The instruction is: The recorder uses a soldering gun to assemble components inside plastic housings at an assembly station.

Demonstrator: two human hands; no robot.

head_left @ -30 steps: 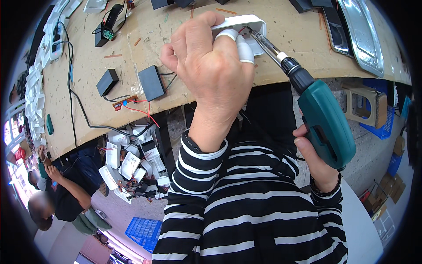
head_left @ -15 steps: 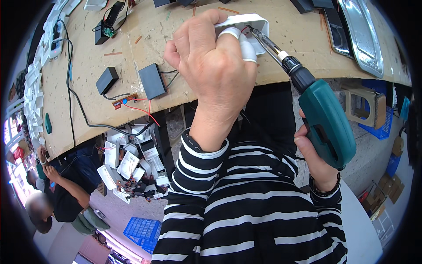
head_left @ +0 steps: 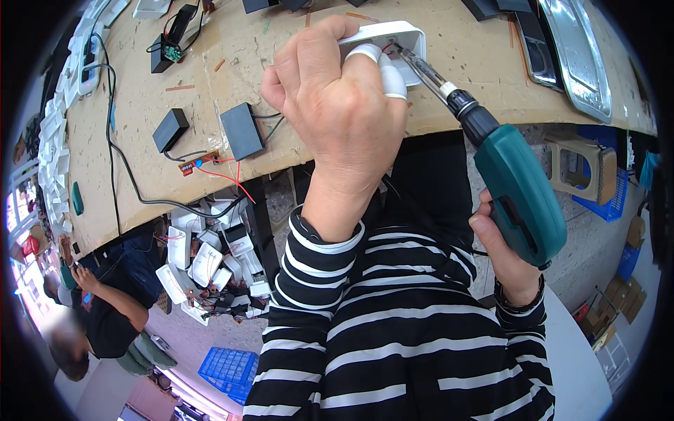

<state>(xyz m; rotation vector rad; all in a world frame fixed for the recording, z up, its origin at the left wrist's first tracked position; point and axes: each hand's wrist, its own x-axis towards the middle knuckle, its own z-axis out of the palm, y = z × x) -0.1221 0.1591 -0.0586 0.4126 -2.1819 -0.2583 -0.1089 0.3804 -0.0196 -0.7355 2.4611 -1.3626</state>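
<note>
Gripping wht plastic housing (head_left: 393, 31) w/ L hand (head_left: 344, 105) above near edge of brown tabletop (head_left: 484, 56), curling fingers tightly, wearing wht finger cots (head_left: 394, 78) on two; hiding most fingertips from view. Holding teal power screwdriver (head_left: 523, 196) in R hand (head_left: 504, 256), resting thumb along its side, hiding other fingers mostly behind it. Pointing bit (head_left: 430, 74) up & L into open side of housing, close to red wire (tip contact unclear). Having, L of L hand on tabletop, two blk boxes (head_left: 242, 132) w/ dark leads, plus small circuit board (head_left: 200, 163) w/ red wires; at R, shiny clear tray (head_left: 579, 56); below table edge, L, pile of wht casings (head_left: 207, 263).
</note>
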